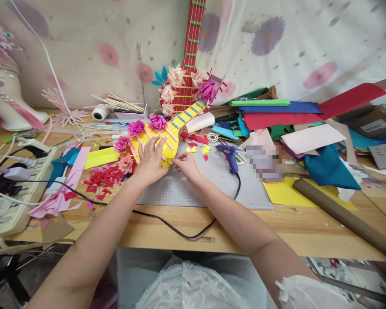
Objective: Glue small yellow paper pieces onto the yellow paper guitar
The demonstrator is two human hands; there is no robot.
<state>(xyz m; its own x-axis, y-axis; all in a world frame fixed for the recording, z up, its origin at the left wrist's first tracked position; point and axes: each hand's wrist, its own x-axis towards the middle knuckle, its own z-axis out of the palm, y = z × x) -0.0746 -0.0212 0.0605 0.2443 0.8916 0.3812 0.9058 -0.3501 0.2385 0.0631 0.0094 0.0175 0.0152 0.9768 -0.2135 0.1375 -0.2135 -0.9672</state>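
The spread left hand (150,165) is apparently steadying the yellow craft lute (171,143) while the right hand (188,165) is pinching beside its edge, contents unclear.

"What clothing shows?"
"A white top (186,287) with a raised, leafy or floral pattern."
"Anything else?"
"The right sleeve (312,294) is white with a ruffled edge above the elbow; forearms (225,214) and fingers (152,147) are bare."
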